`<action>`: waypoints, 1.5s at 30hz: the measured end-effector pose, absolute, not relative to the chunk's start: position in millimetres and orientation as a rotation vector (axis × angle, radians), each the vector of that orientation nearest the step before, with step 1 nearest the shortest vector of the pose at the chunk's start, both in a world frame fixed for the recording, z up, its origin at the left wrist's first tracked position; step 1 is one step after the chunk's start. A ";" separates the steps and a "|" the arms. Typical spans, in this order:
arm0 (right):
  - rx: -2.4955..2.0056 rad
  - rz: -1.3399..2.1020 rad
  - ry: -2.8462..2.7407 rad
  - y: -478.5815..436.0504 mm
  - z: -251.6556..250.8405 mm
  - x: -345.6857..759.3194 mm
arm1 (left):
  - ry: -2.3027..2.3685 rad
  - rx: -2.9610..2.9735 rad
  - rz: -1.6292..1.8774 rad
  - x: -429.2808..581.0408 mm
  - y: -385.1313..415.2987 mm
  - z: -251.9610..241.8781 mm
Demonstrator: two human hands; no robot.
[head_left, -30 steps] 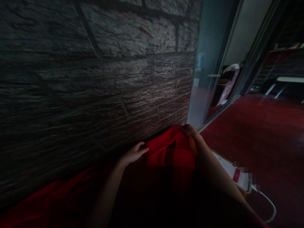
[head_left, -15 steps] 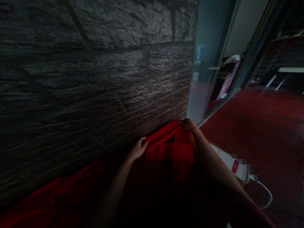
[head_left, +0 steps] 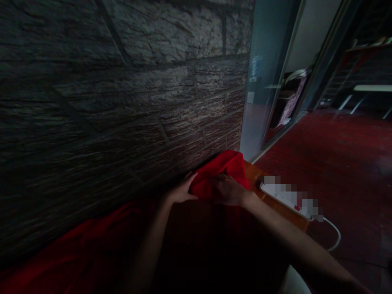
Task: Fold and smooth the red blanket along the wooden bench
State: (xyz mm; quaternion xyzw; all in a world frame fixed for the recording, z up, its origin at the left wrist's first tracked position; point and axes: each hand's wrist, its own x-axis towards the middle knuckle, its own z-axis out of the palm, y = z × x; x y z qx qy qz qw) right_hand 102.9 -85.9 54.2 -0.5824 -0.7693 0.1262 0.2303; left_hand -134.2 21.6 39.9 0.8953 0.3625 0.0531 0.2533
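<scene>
A red cloth (head_left: 235,161) lies bunched on a brown wooden surface against the stone wall. At its left edge, my left hand (head_left: 181,191) has thumb and fingers spread apart, touching the fabric. My right hand (head_left: 229,190) reaches over the middle of the cloth with fingers stretched out, somewhat blurred and dim. More red fabric (head_left: 70,241) spreads along the wall at lower left. Deep shadow hides what lies below the hands.
To the right, a white phone-like device (head_left: 283,200) with a white cable (head_left: 338,234) rests on the wooden surface (head_left: 252,173). A rough stone wall (head_left: 137,90) rises close ahead. Beyond are a glass door (head_left: 260,81), a red floor (head_left: 337,155) and a white bench (head_left: 372,87).
My right hand has let go of the cloth's far corner and come back toward me over its middle. My left hand has loosened its pinch. The cloth's far corner now lies down.
</scene>
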 end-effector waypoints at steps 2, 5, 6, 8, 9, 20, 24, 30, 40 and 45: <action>-1.679 0.259 -2.187 -104.2 34.9 93.9 | 1.014 2.451 0.169 -132.3 23.8 33.8; -1.750 0.153 -2.144 -112.6 21.5 99.1 | 1.028 2.450 0.167 -131.7 26.4 29.5; -1.732 0.145 -2.138 -112.1 20.9 103.2 | 1.022 2.446 0.162 -131.9 27.0 29.1; -1.650 0.170 -2.167 -109.6 22.5 112.4 | 1.008 2.433 0.160 -132.7 27.8 29.1; -1.602 0.192 -2.180 -108.3 23.7 117.0 | 1.005 2.427 0.163 -133.1 28.0 29.2; -1.335 0.307 -2.121 -97.6 13.7 152.0 | 0.916 2.396 0.230 -133.4 26.8 30.7; -1.326 0.280 -2.100 -98.5 17.3 151.5 | 0.949 2.419 0.224 -134.6 25.2 32.4; -1.341 0.205 -2.135 -100.9 19.5 146.4 | 1.002 2.537 0.197 -127.7 13.4 42.8; -1.591 0.279 -2.286 -120.2 24.6 156.9 | 0.888 2.630 -0.032 -118.5 9.6 35.4; -1.729 0.123 -2.153 -157.3 7.4 150.4 | 0.890 2.623 -0.107 -118.6 9.3 37.1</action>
